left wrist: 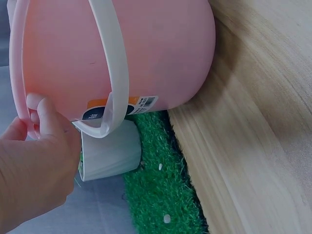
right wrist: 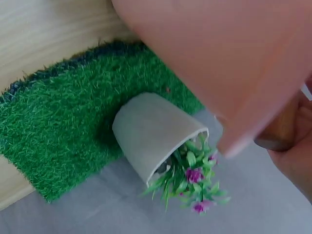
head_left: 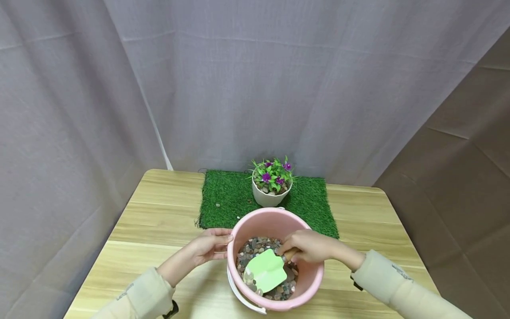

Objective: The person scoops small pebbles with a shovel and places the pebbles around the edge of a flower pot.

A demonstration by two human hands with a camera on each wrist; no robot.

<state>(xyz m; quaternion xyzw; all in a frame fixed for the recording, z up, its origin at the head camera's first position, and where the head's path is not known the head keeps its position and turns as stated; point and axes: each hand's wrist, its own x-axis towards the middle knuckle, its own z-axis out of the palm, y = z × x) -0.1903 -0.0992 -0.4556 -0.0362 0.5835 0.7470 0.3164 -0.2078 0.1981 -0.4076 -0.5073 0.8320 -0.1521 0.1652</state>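
A pink bucket [head_left: 264, 225] stands on the table with pebbles [head_left: 252, 249] at its bottom. The person's left hand [head_left: 210, 245] grips its rim from the left side; the left wrist view shows thumb and fingers pinching the edge. Inside, the right hand [head_left: 312, 246] holds a light green trowel [head_left: 268, 271] by its wooden handle [right wrist: 279, 127]. The trowel's blade tilts down toward the bucket's near left, with several pebbles at its front edge. The bucket's white carrying handle [left wrist: 117, 58] hangs down its outer side.
Behind the bucket, a white pot [head_left: 268, 198] with a green plant and purple flowers [head_left: 266, 177] stands on an artificial grass mat [head_left: 227, 190]. A few loose pebbles [left wrist: 167, 219] lie on the mat. Grey curtains [head_left: 255, 88] surround the wooden table [head_left: 159, 212].
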